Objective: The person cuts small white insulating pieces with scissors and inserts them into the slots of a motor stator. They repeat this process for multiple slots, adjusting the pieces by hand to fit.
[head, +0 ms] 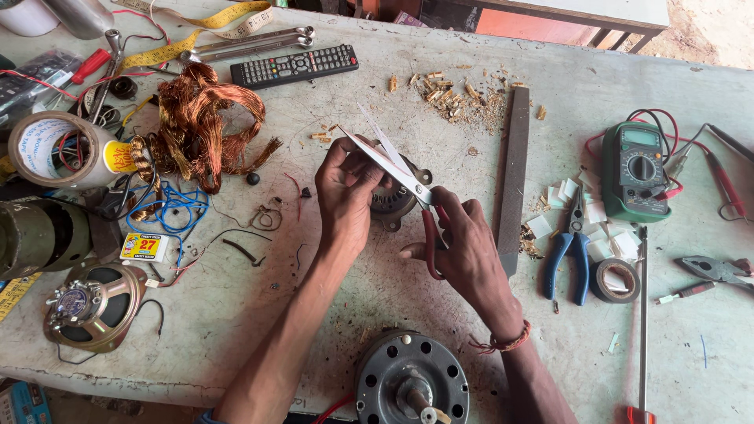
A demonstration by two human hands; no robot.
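Observation:
My right hand [465,245] grips red-handled scissors [408,182], their blades open and pointing up to the left. My left hand [345,187] pinches a thin pale strip [378,133] that sits between the blades. Under both hands a small round metal motor part [393,201] lies on the worn white table [314,314], mostly hidden by my fingers. A red thread band circles my right wrist.
Nearby lie a copper wire tangle [206,118], remote control [294,66], flat metal file [514,173], blue pliers [570,251], green multimeter [636,169], black tape roll [616,279], motor housing [411,381], speaker [91,301], white tape roll [52,148] and wood chips [455,96].

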